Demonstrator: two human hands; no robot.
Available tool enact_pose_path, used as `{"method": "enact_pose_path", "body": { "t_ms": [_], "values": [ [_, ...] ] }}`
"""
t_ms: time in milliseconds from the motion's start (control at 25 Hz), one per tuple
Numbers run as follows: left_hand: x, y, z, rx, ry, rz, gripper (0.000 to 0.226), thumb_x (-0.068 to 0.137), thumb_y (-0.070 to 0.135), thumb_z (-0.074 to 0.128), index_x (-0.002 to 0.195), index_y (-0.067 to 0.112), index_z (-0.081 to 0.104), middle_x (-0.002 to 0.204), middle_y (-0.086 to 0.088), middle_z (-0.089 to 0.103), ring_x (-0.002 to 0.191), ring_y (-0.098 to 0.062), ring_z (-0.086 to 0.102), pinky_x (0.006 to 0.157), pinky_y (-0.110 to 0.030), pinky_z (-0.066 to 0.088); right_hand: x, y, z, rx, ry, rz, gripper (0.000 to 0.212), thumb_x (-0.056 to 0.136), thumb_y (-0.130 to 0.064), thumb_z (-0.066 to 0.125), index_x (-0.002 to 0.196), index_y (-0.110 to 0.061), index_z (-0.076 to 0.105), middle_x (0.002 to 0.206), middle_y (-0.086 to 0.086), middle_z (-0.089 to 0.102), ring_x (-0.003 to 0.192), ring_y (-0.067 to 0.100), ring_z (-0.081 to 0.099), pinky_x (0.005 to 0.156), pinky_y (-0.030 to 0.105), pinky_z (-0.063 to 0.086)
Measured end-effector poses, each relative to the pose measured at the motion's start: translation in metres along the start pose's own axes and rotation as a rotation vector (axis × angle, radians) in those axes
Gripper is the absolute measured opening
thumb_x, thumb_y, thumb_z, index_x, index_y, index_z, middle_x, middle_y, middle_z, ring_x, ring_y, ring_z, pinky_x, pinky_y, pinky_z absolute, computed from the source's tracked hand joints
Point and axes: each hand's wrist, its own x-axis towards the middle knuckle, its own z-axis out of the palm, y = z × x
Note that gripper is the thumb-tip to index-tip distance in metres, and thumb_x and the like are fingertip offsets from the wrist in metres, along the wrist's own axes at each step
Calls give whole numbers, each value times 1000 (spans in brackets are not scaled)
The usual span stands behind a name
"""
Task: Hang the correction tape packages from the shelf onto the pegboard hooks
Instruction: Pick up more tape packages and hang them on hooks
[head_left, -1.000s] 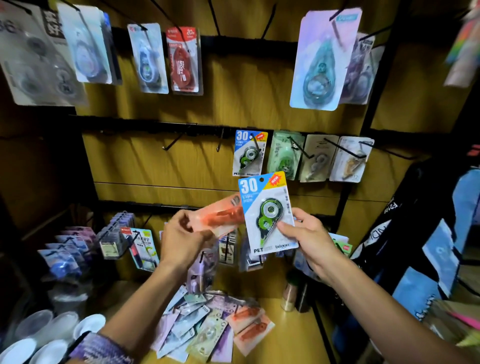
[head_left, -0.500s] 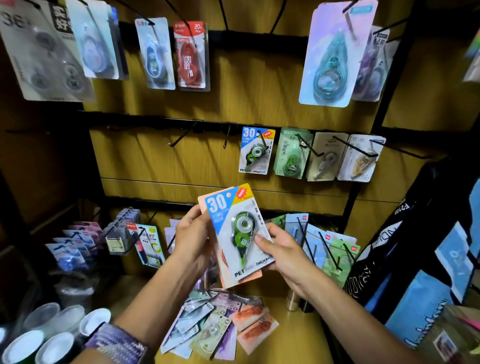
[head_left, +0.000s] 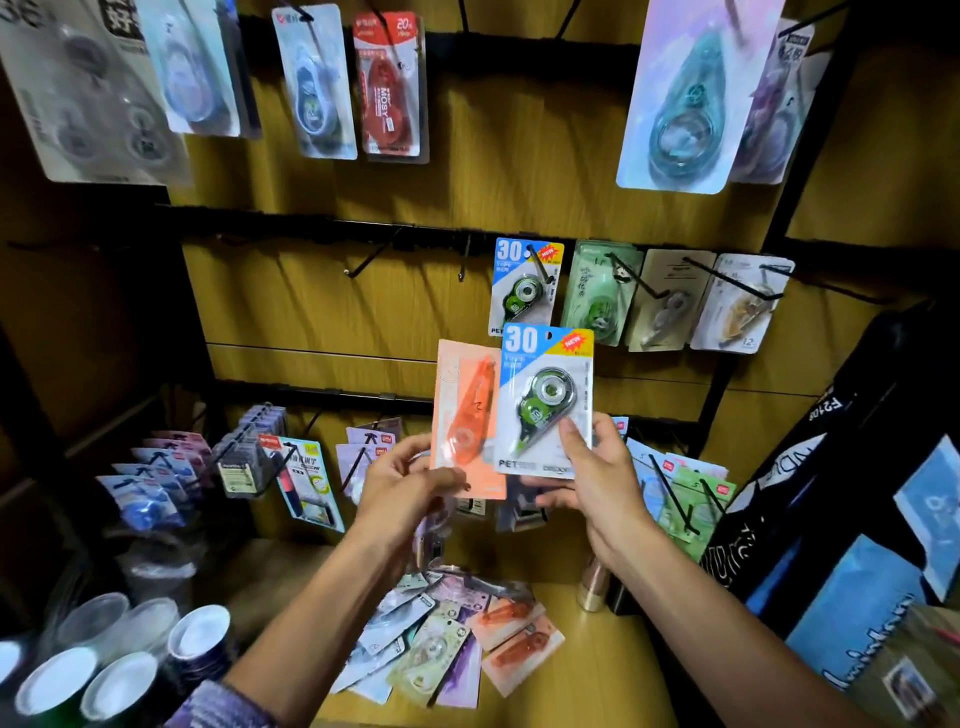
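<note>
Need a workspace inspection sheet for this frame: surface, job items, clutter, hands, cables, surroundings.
Surface: wooden shelf, partly covered by a loose pile of packages.
Job's things: blue "30" package and orange package held up side by side, the blue one overlapping the orange one's edge; matching "30" package already hangs on a hook just above; two bare hooks to its left.
Clutter: cups at lower left; small metal cylinder by the pile.
Grippers: left hand grips the orange package; right hand grips the blue one.
Cables: nothing seen.
Surroundings: pegboard with hung packages; dark bags at right.
</note>
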Motion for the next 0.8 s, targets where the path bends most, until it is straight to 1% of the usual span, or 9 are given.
{"method": "enact_pose_path", "body": {
  "t_ms": [80,200,360,480,520,600,680,760,800],
  "values": [
    [6,0,-6,-6,98,41,32,80,-14,61,106,4,64,89,-13,76,73,-25,65,51,-23,50,1,-4,-8,-62,23,-127,4,101,-22,49,97,-21,50,83,7,72,45,21,65,31,20,40],
    [11,-1,-12,-3,156,67,32,81,-14,61,106,5,64,92,-9,76,73,-21,70,59,-27,53,4,-20,-11,-118,34,-263,8,100,-25,51,93,-27,52,83,2,69,37,15,53,31,19,33],
    [13,-3,-13,-11,173,59,32,83,-12,62,108,7,63,97,-11,75,83,-27,70,68,-34,54,12,-37,-3,-174,76,-245,11,100,-29,51,90,-23,51,76,5,67,35,12,48,31,21,34],
    [11,-1,-12,-31,169,82,31,82,-14,61,105,7,63,91,-9,76,79,-26,69,67,-33,52,11,-43,2,-186,130,-214,7,99,-28,53,95,-24,51,87,7,69,36,12,48,33,21,34],
    [11,-1,-11,-32,166,86,31,82,-14,61,104,7,63,90,-8,76,77,-25,69,65,-31,52,9,-46,3,-175,151,-217,6,98,-24,54,100,-24,49,94,4,70,36,13,48,34,22,36],
    [12,0,-11,-36,163,88,30,83,-14,61,104,8,63,92,-9,76,77,-24,69,59,-28,51,8,-50,6,-151,164,-280,24,94,-7,52,109,-24,43,104,-4,67,41,16,54,39,27,42],
    [16,3,-10,-49,162,100,30,83,-13,61,102,9,63,94,-9,76,76,-22,70,56,-24,50,15,-54,11,-201,172,-336,27,91,0,47,106,-23,48,112,-6,63,48,17,60,45,30,48],
    [21,8,-8,-56,161,123,28,83,-13,60,99,11,63,92,-8,76,72,-19,69,55,-24,50,35,-54,18,-271,177,-286,32,93,4,44,105,-22,59,122,-5,57,60,17,64,49,24,52],
    [25,11,-7,-55,154,136,28,84,-13,60,98,11,63,89,-6,76,68,-16,70,53,-23,50,50,-53,22,-281,161,-225,40,92,6,43,112,-23,61,126,-6,54,70,18,65,51,20,53]
  ]
}}
